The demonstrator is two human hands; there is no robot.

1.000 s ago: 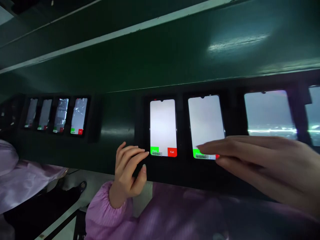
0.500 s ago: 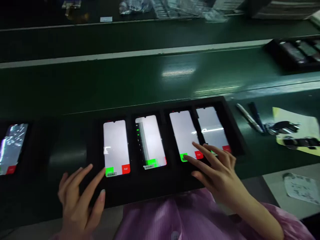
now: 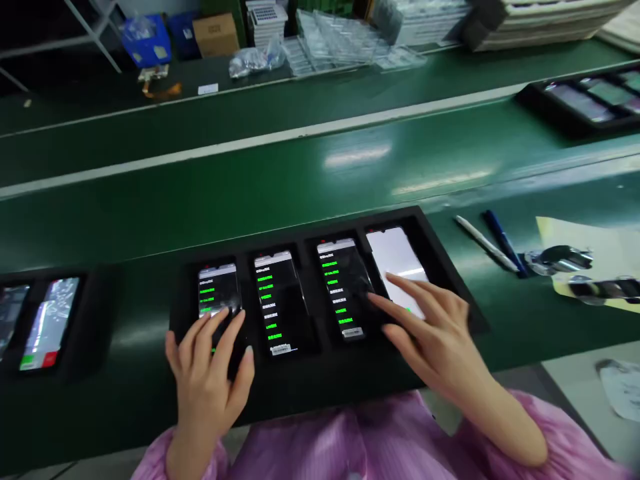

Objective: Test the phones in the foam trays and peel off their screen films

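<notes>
Several smartphones lie face up in a black tray before me. My left hand is spread over the lower part of the leftmost phone, hiding some of its screen. Beside it is a second phone; like the first, it shows a dark list with green and white lines. My right hand has its fingers spread, the index finger by the edge of the third phone, also on a dark list. Another finger reaches over the rightmost phone, whose screen is white. Neither hand holds anything.
Left of the tray, more phones lie in dark holders. To the right are a white pen, a blue pen and yellow paper with shiny parts. Another phone tray stands at the back right. Clear plastic trays sit behind.
Screens of the three left phones went from white to dark lists. My left hand moved right, onto the leftmost phone. My right hand stays over the two right phones. The view has shifted.
</notes>
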